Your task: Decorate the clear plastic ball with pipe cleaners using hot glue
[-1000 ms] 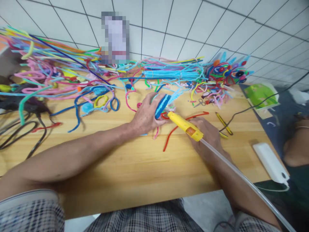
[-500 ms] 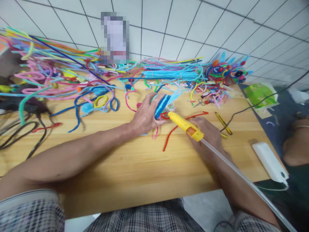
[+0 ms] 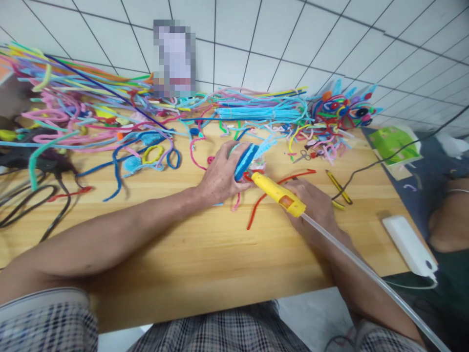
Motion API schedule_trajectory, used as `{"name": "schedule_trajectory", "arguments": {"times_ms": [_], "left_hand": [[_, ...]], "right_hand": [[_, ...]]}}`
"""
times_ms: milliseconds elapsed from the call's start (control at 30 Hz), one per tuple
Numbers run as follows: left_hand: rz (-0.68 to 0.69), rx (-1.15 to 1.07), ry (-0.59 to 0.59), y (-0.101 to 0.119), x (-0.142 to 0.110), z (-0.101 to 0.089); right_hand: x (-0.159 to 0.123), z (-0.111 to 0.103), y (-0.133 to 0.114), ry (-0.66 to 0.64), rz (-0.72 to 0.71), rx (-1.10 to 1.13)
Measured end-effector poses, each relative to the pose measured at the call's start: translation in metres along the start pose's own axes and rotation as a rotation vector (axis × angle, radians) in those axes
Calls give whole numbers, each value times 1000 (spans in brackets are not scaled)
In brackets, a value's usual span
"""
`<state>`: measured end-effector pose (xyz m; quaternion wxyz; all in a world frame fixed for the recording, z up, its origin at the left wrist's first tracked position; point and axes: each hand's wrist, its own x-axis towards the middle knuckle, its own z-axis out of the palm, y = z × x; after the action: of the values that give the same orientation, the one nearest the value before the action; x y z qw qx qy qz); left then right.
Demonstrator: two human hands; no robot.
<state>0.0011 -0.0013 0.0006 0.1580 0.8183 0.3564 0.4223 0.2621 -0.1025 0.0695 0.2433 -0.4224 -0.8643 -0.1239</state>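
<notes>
My left hand (image 3: 220, 174) is closed around a blue pipe-cleaner piece (image 3: 246, 159) with light blue fuzzy ends, held just above the wooden table (image 3: 205, 244). My right hand (image 3: 314, 205) grips a yellow glue gun (image 3: 277, 193) with a long clear glue stick (image 3: 366, 274) trailing from its back. The gun's nozzle touches the lower edge of the blue piece. A red pipe cleaner (image 3: 273, 190) lies on the table under the gun.
Heaps of coloured pipe cleaners (image 3: 110, 117) cover the back and left of the table. Small scissors (image 3: 302, 156), a yellow pencil-like stick (image 3: 339, 187), a black cable (image 3: 384, 161), a white power strip (image 3: 408, 247) and a green tissue pack (image 3: 394, 143) sit at right. Another person's arm (image 3: 449, 225) shows far right.
The glue gun has shifted slightly left, its nozzle closer in under the blue piece. My left hand has stayed put.
</notes>
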Motion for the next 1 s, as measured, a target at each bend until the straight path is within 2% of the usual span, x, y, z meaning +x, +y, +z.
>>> {"name": "schedule_trajectory", "arguments": {"times_ms": [300,1000], "left_hand": [[-34,-9,-20,2,1,-1],[-19,16,-21,3,1,-2]], "right_hand": [[-3,1,1,-21,67,24],[0,-1,-1,-5,-2,-13]]}}
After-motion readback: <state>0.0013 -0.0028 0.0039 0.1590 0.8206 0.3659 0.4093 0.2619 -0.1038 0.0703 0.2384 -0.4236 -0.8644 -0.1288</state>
